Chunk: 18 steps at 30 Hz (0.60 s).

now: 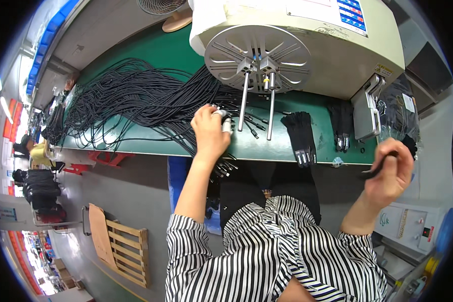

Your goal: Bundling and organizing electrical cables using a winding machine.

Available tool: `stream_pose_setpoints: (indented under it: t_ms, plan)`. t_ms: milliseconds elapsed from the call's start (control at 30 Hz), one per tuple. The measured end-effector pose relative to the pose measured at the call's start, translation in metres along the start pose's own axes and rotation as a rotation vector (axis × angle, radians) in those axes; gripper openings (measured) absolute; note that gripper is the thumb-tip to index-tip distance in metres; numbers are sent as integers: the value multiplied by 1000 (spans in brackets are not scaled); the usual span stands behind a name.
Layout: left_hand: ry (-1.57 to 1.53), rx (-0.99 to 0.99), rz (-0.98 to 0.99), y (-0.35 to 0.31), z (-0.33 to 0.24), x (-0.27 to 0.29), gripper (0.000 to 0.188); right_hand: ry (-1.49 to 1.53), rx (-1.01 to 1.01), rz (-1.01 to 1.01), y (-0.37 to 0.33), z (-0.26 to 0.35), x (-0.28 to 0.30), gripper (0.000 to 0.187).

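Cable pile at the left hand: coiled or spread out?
Spread out. The black cables run in long, loose strands across the green bench, with connector ends near the left hand.

Bright light, glare on green tabletop (254, 149), bowed edges, dark corners

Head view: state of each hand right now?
Left hand: fingers curled at ends of black cables; grip cannot be told.
Right hand: closed, holding black strip.
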<state>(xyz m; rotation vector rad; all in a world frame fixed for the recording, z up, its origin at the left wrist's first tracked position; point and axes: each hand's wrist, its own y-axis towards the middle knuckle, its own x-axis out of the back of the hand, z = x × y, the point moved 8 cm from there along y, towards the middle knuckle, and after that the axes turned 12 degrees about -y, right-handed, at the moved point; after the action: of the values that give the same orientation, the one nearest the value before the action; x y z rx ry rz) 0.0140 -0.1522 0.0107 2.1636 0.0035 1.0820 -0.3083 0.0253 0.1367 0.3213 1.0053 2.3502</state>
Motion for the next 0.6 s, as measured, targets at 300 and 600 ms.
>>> stream_pose_setpoints:
  t_ms: [300, 600]
  plan:
    - [-469, -21, -11, -24, -52, 18, 10, 324, -615, 386, -46, -57, -93, 18]
    - [-1222, 207, 132, -18, -130, 27, 18, 446, -531, 453, -58, -48, -121, 16]
